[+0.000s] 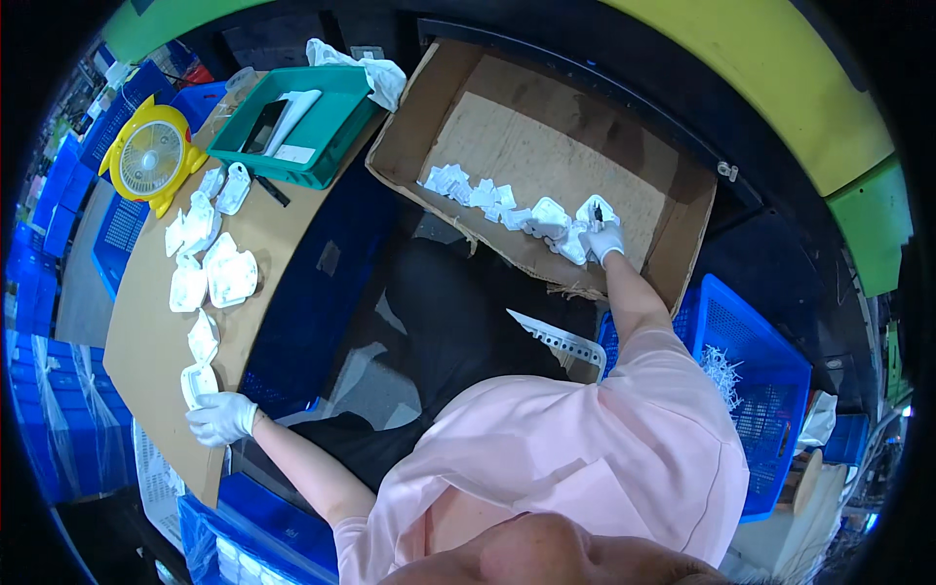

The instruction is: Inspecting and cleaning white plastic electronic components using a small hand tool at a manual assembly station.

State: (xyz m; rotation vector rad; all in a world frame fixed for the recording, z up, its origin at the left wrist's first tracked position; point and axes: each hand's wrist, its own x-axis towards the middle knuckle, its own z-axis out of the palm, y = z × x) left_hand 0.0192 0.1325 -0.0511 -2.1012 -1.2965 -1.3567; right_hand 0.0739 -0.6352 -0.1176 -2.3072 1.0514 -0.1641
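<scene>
My left hand (221, 419), in a white glove, is at the near end of the tan table, its fingers closed on the edge of a white moulded plastic part (200, 382). My right hand (603, 241), gloved too, reaches into a shallow cardboard box (546, 127). Its fingers are closed at another white plastic part (586, 208), on which a small dark piece shows, too small to name. Left of that hand, a row of white parts (551, 216) and small flat white pieces (473, 190) lies along the box's near side.
More white parts (232, 273) lie along the table (146, 341). A green tray (331, 107) with a dark flat object, a yellow fan (153, 154) and a dark slim object (272, 191) are farther back. Blue crates (770, 380) stand at right, one holding white scraps. A perforated white strip (556, 337) lies by my lap.
</scene>
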